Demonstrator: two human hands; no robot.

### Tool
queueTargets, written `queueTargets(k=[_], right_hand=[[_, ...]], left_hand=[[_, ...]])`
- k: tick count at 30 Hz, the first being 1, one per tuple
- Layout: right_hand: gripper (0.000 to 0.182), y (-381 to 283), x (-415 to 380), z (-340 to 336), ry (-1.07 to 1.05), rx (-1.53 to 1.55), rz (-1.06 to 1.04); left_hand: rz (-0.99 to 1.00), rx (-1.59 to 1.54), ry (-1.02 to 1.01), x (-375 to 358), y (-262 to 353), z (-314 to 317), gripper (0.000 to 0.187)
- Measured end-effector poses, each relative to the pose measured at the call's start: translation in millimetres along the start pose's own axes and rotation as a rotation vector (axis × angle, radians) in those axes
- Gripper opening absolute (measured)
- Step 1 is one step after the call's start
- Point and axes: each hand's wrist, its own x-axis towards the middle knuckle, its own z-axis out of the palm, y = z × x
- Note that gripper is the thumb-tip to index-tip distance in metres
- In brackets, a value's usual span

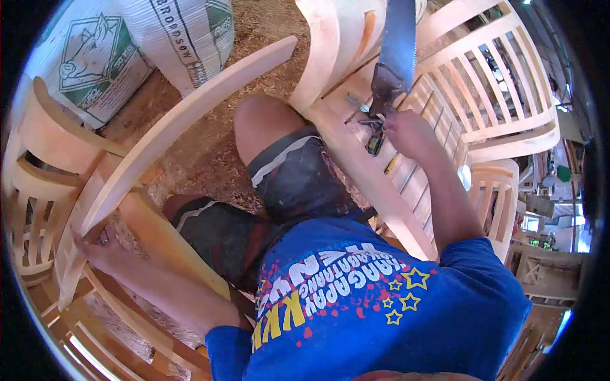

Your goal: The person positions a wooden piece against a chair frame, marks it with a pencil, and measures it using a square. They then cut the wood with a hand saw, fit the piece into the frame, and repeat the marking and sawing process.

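My left hand (98, 247) is wrapped round the lower part of a long curved wooden slat (181, 120). The slat rises across the view toward the upper middle. At the right, my right hand (410, 133) is closed at the dark handle of a handsaw (398, 41), whose blade points away from me. Beneath that hand, on a slatted wooden seat (432, 117), lie several small tools (375, 141), partly hidden and too cluttered to name. A yellow pencil-like stick (391, 163) rests near them.
Slatted wooden chair backs (495, 76) stand at the right, and more chair parts (47, 184) at the left. Two printed sacks (95, 60) lean at the upper left. Wood shavings cover the floor (267, 73). A wooden rail (375, 181) runs beside my knee.
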Motion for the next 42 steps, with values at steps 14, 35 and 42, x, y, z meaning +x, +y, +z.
queueTargets(k=[14,35,42], right_hand=[[0.046,70.8,-55.5,64.2,-0.235,0.177,-0.247],[0.014,12.5,-43.9,48.5,-0.449,0.238,-0.280],[0.012,-128.8,-13.2,-40.6,-0.383,0.190,-0.555]], left_hand=[[0.161,0.047,-0.052,4.2,-17.0,-12.2,0.066],[-0.016,-0.284,0.185,6.6,-4.8,-1.2,0.059],[0.068,-0.392,0.201,13.5,-11.9,0.4,0.057]])
